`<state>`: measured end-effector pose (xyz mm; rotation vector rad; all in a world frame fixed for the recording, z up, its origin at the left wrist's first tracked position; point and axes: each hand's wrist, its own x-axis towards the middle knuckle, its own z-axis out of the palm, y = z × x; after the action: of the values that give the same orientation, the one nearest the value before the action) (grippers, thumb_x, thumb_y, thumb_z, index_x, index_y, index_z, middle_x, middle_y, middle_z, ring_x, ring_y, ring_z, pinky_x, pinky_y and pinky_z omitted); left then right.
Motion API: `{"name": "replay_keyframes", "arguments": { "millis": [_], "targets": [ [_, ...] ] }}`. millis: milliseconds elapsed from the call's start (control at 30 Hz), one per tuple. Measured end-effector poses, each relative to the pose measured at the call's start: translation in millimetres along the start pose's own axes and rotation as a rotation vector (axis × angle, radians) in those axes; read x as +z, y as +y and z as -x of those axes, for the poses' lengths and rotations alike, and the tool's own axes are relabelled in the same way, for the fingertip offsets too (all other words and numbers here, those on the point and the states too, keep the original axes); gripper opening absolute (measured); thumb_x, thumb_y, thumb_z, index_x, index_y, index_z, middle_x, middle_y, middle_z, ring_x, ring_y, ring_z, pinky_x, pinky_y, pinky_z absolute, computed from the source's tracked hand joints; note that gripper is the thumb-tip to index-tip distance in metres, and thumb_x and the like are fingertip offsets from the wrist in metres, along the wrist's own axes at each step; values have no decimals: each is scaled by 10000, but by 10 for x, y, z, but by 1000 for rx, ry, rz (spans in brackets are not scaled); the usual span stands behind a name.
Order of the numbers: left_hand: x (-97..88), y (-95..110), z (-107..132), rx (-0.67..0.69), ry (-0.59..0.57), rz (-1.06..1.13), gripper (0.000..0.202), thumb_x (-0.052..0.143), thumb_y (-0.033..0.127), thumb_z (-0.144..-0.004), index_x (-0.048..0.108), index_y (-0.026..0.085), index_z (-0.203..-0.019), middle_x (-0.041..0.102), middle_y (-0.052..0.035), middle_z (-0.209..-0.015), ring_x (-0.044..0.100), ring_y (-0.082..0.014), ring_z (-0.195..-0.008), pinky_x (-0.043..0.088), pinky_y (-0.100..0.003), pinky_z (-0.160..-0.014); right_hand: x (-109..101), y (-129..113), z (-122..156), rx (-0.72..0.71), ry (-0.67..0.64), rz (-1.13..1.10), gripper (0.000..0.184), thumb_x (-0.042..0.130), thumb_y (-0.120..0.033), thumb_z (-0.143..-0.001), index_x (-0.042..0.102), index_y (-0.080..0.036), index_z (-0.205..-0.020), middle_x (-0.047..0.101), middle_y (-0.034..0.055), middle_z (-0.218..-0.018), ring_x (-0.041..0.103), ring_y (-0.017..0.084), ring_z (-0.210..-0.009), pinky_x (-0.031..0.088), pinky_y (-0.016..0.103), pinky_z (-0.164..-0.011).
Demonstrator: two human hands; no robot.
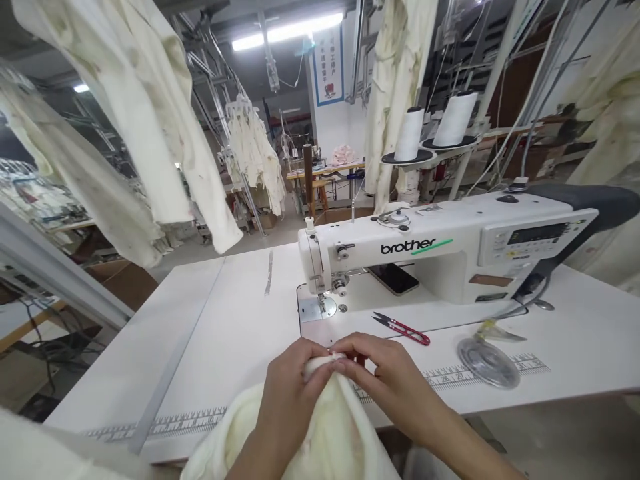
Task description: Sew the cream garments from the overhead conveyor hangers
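Observation:
A cream-coloured fabric garment (325,427) hangs over the front edge of the sewing table, one edge of it lifted in both hands. My left hand (295,380) pinches that edge between thumb and fingers. Close against it, my right hand (373,363) grips the same edge, its fingertips nearly meeting the left ones. Just beyond the hands is a white Brother sewing machine (430,240), its needle and presser foot (323,303) standing over the metal plate. Red-handled thread snips (403,328) lie to the right of my hands.
A dark phone (395,278) lies under the machine arm. A clear round plastic container (487,362) sits at the right on the printed ruler strip (445,379). Two white thread cones (410,135) stand behind the machine. Cream garments (145,113) hang at the upper left.

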<state>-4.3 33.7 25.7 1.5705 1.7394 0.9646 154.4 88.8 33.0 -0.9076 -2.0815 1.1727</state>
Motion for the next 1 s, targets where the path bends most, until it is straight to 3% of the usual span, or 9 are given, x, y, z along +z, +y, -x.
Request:
{"name": "replay_keyframes", "arguments": {
  "millis": [100, 300, 467, 533, 667, 733, 867, 933, 1000],
  "targets": [
    [25, -82, 62, 121, -105, -43, 119, 490, 198, -828, 606, 218, -844, 599, 0, -814, 553, -136, -771, 406, -230, -691, -17, 93, -3, 137, -123, -62, 136, 519, -274, -841, 563, -192, -741, 566, -29, -624, 550, 124, -613, 390, 202, -540],
    [-22, -134, 181, 295, -44, -60, 155, 450, 118, -829, 585, 196, -827, 566, -41, -926, 557, -127, -808, 427, -215, -688, 72, 306, -181, 519, -582, -832, 179, 572, -319, -701, 512, -150, -692, 579, 4, -487, 434, 85, -293, 303, 146, -275],
    [-12, -179, 197, 329, -49, 56, 151, 435, 106, -841, 547, 205, -863, 601, -26, -1012, 568, -121, -924, 444, -215, -804, 371, 417, -201, 683, -743, -1182, 275, 630, -257, -582, 370, -171, -552, 271, -117, -356, 149, 3, -296, 123, 101, -287],
    [1, -225, 195, 311, 22, 69, 158, 430, 96, -840, 533, 212, -873, 617, -6, -925, 577, -107, -875, 454, -199, -769, 421, 390, -162, 644, -673, -1088, 276, 616, -300, -607, 376, -173, -559, 296, -100, -387, 180, 15, -314, 131, 124, -307],
    [12, -311, 179, 387, 231, -76, 219, 409, 68, -828, 517, 224, -937, 607, -9, -936, 570, -114, -877, 455, -205, -744, 411, 192, -9, 299, -131, -583, 257, 459, -419, -827, 516, -172, -789, 520, -15, -643, 471, 101, -555, 370, 190, -518],
    [22, -313, 159, 425, 281, -154, 236, 412, 71, -820, 521, 227, -960, 603, -14, -939, 565, -123, -877, 449, -220, -748, 405, 84, 65, 217, 17, -361, 207, 520, -389, -810, 525, -195, -883, 558, -11, -753, 497, 132, -688, 384, 218, -634],
    [2, -198, 78, 140, 244, -10, 169, 475, 174, -822, 529, 223, -974, 589, 0, -828, 561, -124, -758, 444, -220, -676, 350, 13, 67, 223, 29, -257, 137, 495, -334, -841, 535, -203, -844, 584, -12, -771, 517, 156, -724, 381, 226, -642],
    [-58, -121, 7, -61, 122, 139, 291, 525, 257, -811, 500, 234, -1100, 561, 7, -813, 542, -118, -713, 436, -212, -637, 264, 57, -6, 122, -59, -279, 191, 415, -304, -894, 555, -194, -824, 595, -2, -798, 532, 157, -757, 387, 226, -676],
    [-137, -73, -82, -118, -51, 189, 332, 539, 315, -806, 521, 240, -1129, 528, 2, -823, 520, -118, -719, 415, -208, -627, 162, 130, -98, -10, -130, -213, 192, 414, -255, -899, 587, -192, -845, 608, 2, -843, 537, 155, -790, 377, 224, -711]
  ]
}}
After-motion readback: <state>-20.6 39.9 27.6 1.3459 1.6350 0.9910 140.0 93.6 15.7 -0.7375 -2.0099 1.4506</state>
